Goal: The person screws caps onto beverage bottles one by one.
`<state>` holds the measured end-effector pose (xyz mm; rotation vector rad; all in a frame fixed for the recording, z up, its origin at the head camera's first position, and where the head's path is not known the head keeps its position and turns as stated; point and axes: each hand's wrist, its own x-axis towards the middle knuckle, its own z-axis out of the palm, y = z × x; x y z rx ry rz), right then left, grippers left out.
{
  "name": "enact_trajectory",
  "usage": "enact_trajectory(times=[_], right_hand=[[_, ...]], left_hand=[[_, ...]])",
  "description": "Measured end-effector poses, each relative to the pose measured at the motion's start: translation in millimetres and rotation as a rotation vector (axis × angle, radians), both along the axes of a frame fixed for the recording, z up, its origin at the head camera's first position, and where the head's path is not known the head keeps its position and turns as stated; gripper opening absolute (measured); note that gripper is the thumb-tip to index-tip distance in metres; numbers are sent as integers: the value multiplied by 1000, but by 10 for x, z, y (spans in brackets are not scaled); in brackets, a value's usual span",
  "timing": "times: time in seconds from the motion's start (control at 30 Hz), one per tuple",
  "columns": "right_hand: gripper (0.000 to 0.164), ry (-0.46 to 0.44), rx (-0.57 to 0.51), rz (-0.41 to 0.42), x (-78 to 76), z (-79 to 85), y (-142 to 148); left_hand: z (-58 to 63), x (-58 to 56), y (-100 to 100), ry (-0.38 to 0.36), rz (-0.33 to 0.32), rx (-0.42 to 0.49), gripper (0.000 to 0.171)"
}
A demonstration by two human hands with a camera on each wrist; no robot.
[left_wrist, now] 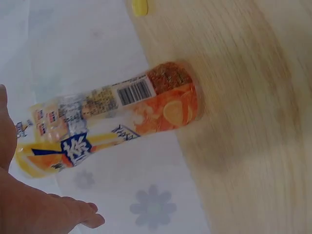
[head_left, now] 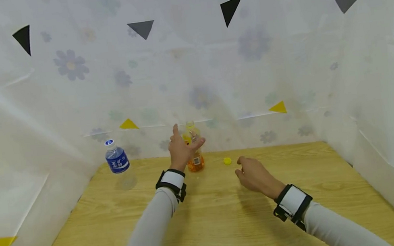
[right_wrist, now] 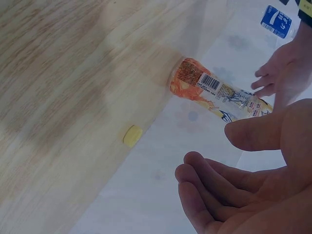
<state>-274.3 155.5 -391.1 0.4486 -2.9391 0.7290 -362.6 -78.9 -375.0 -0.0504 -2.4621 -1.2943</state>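
An orange tea bottle (head_left: pixel 196 163) with a printed label stands upright at the table's back edge, its clear neck uncapped. My left hand (head_left: pixel 181 148) is spread beside its upper part, thumb and fingers apart; the left wrist view shows a gap between the hand and the label (left_wrist: pixel 102 114). To the right of the bottle lies a yellow bottle cap (head_left: pixel 227 161). Just right of that cap, my right hand (head_left: pixel 255 175) hovers with loosely bent fingers. In the right wrist view nothing is between its thumb and fingers (right_wrist: pixel 200 180), and the cap (right_wrist: pixel 132 136) lies apart from them.
A clear bottle with a blue label and white cap (head_left: pixel 116 158) stands at the back left of the wooden table (head_left: pixel 208 219). White flower-patterned sheeting (head_left: pixel 194 70) rises behind the table and along both sides, with black, grey and yellow triangles on it.
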Motion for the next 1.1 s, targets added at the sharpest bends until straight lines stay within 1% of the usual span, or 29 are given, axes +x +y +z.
enact_trajectory(times=[0.07,0.13,0.2,0.33,0.43,0.53,0.63,0.73,0.8,0.9,1.03,1.1], right_hand=[[36,-2,-2,-5,4,-4,7],[36,-4,-4,-6,8,-7,7],[36,-7,-6,-7,6,-15,3],[36,-9,-1,-9,0,-33,3],[36,-6,1,-6,-11,-44,6],[36,-7,-2,-3,-23,-49,12],[36,-6,0,4,-38,-41,19],[36,-4,3,9,-43,-18,26],[36,-8,4,6,-42,-3,27],[37,-8,3,-1,-42,19,27],[36,-4,-2,-11,-40,32,22],[36,-17,-3,-16,-35,26,25]], left_hand=[[-44,-39,77,-18,8,43,112],[-71,-72,123,-17,19,76,109],[-87,-100,145,-10,33,92,103],[-101,-146,162,-6,66,71,91],[-113,-168,158,-7,86,45,87],[-114,-165,144,7,80,43,86],[-101,-138,128,33,54,53,84],[-71,-58,117,61,4,45,81],[-58,31,121,72,-35,35,79],[-26,216,146,80,-89,8,78],[33,497,190,86,-162,0,76],[47,620,213,77,-195,-8,76]])
